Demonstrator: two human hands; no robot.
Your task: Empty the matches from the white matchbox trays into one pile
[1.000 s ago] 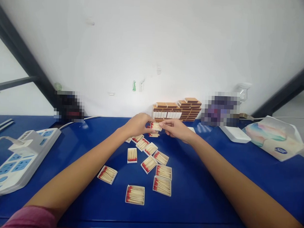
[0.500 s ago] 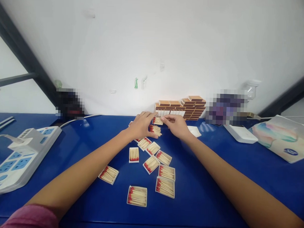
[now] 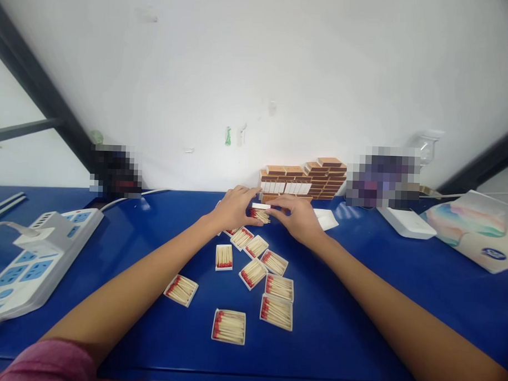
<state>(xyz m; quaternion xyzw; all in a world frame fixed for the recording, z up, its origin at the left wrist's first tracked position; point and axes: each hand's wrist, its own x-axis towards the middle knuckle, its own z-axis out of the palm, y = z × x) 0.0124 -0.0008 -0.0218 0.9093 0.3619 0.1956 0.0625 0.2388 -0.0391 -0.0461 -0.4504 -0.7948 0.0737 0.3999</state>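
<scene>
My left hand and my right hand meet at the back of the blue table. Both pinch a small white matchbox tray held edge-on just above a loose heap of red-tipped matches. Several open trays filled with matches lie scattered in front of the hands. Against the wall just behind the hands stands a stack of brown matchbox sleeves.
A white and blue power strip with a cable lies at the left. A white flat box and a tissue pack sit at the right. A white card lies beside my right hand. Blurred dark things stand against the wall.
Both hands carried the tray back from mid-table toward the stack of sleeves. The tray has turned from face-up to edge-on and now sits low over the loose matches.
</scene>
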